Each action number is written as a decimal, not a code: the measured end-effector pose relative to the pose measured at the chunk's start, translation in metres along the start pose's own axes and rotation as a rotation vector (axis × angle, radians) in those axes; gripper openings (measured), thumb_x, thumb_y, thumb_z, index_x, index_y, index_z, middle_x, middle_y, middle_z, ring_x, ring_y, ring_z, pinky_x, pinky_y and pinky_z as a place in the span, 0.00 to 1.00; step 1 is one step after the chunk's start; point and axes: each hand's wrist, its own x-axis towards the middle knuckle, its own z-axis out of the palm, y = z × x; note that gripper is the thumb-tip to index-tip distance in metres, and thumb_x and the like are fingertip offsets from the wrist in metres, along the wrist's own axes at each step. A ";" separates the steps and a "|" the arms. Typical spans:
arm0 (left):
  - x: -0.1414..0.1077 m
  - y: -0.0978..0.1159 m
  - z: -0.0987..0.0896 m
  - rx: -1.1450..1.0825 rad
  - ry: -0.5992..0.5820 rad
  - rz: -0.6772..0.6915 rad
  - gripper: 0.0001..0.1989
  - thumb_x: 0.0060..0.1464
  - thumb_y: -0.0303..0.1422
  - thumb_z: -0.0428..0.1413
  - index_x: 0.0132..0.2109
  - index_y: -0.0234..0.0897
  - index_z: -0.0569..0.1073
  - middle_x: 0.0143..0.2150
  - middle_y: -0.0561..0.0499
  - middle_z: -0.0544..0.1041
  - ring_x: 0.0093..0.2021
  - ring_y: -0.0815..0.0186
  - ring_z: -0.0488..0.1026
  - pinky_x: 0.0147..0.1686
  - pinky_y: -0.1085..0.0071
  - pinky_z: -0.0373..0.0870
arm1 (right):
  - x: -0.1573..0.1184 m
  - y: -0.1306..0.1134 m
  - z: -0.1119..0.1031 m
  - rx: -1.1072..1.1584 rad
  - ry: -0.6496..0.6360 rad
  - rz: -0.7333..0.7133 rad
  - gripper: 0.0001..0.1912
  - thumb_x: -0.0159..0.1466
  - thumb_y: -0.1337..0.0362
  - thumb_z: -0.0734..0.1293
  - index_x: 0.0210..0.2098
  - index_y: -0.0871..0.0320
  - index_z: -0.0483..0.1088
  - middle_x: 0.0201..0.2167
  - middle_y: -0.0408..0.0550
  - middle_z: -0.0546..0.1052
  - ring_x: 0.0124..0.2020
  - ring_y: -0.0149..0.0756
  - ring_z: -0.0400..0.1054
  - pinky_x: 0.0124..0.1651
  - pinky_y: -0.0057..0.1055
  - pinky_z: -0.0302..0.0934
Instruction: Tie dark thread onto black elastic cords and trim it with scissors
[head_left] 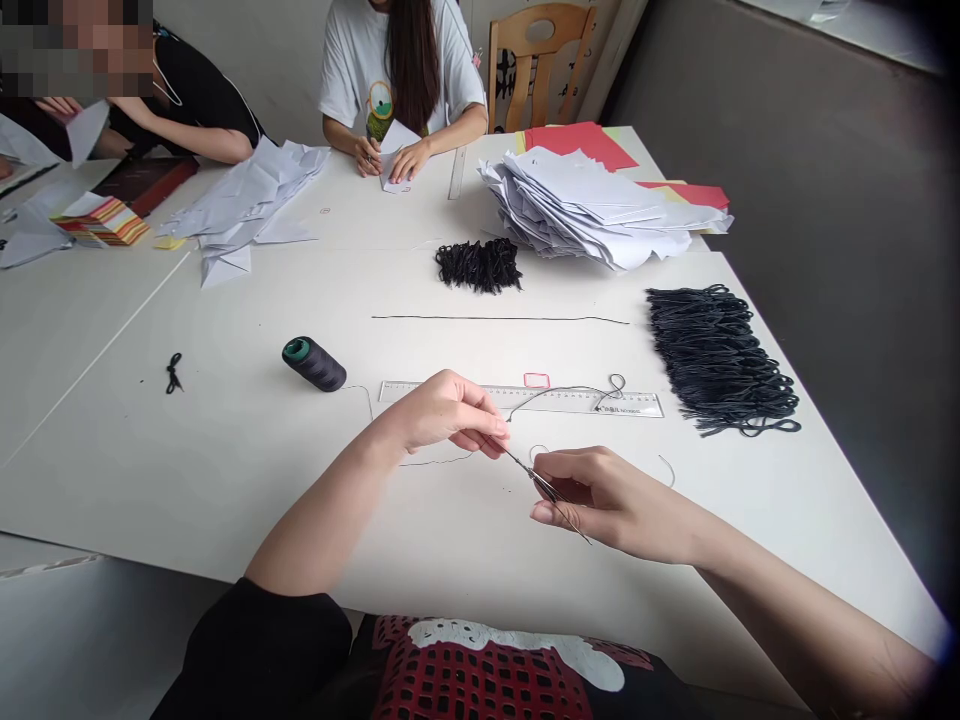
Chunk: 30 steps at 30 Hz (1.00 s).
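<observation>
Head camera view: we find the fingers [491, 425] of the left hand [454, 415] pinched together on a thin dark cord [559, 390]. From this grip, the cord runs rightward over a clear ruler [450, 391] and forms a small loop near the ruler's right end. The right hand [611, 505] clamps thumb and fingers on a slim metal tool [551, 490], its tip directed at the left fingertips; we cannot tell whether the tip is parted. A loose strand [669, 472] curves on the white surface [172, 460] just beyond the right hand.

Forward and left of the left hand, we note a dark thread spool [319, 366] lying on its side. A small black knotted piece [174, 373] lies farther left. Beyond the ruler, a straight dark length [499, 318] lies crosswise; beyond that sits a compact black bundle [478, 265]. At right, we locate a large bundle of looped black cords [720, 355]. Farther out, a pile of white paper [585, 210] lies beside red sheets [585, 145]. Across the surface, a person in a white top [345, 75] handles a folded white sheet [395, 150]; at far left, another person in black [199, 90] sits near folded papers [255, 190].
</observation>
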 end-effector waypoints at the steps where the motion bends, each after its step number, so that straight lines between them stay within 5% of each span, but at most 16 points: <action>1: 0.000 0.000 0.000 0.002 0.001 0.000 0.06 0.50 0.33 0.61 0.29 0.36 0.79 0.32 0.49 0.82 0.36 0.66 0.80 0.36 0.75 0.71 | 0.000 0.000 0.000 -0.003 0.001 -0.001 0.25 0.65 0.49 0.66 0.24 0.57 0.51 0.21 0.36 0.54 0.23 0.26 0.45 0.26 0.27 0.44; 6: 0.001 -0.002 0.000 -0.004 0.011 0.007 0.06 0.50 0.33 0.61 0.28 0.36 0.78 0.32 0.49 0.82 0.36 0.66 0.80 0.35 0.76 0.71 | -0.003 0.000 -0.002 -0.097 0.014 -0.011 0.24 0.66 0.50 0.64 0.24 0.57 0.52 0.21 0.38 0.59 0.23 0.27 0.49 0.26 0.27 0.46; 10: 0.002 -0.003 -0.001 -0.019 0.031 -0.003 0.06 0.49 0.34 0.62 0.29 0.35 0.79 0.32 0.48 0.83 0.36 0.66 0.81 0.35 0.76 0.71 | -0.009 0.001 0.000 -0.277 -0.018 0.026 0.11 0.65 0.56 0.65 0.33 0.57 0.64 0.31 0.43 0.70 0.28 0.30 0.60 0.31 0.28 0.54; 16: 0.004 -0.002 -0.002 -0.046 0.016 -0.015 0.07 0.49 0.34 0.62 0.29 0.35 0.79 0.32 0.48 0.83 0.34 0.66 0.81 0.33 0.76 0.72 | -0.010 0.017 0.028 -0.562 -0.080 0.121 0.05 0.65 0.67 0.65 0.42 0.56 0.69 0.39 0.47 0.75 0.34 0.37 0.71 0.33 0.31 0.59; 19: 0.003 -0.001 -0.005 -0.002 0.048 0.005 0.07 0.49 0.35 0.62 0.29 0.35 0.78 0.34 0.47 0.83 0.35 0.65 0.81 0.34 0.75 0.72 | -0.005 0.027 0.046 -0.714 -0.010 0.078 0.06 0.64 0.71 0.66 0.41 0.59 0.68 0.36 0.48 0.74 0.30 0.36 0.71 0.28 0.30 0.56; 25: -0.002 -0.004 -0.019 0.062 0.467 0.116 0.11 0.51 0.39 0.62 0.31 0.35 0.75 0.32 0.45 0.82 0.35 0.62 0.81 0.37 0.71 0.75 | -0.003 0.032 0.060 -0.716 0.115 -0.060 0.03 0.64 0.73 0.65 0.37 0.59 0.68 0.33 0.47 0.72 0.24 0.33 0.68 0.24 0.29 0.56; 30: -0.001 -0.003 -0.014 -0.017 0.365 0.081 0.13 0.52 0.42 0.62 0.32 0.36 0.72 0.35 0.45 0.82 0.31 0.63 0.81 0.34 0.71 0.75 | 0.006 0.021 0.044 -0.406 0.415 -0.202 0.06 0.69 0.66 0.62 0.45 0.58 0.68 0.40 0.50 0.73 0.25 0.28 0.67 0.30 0.29 0.64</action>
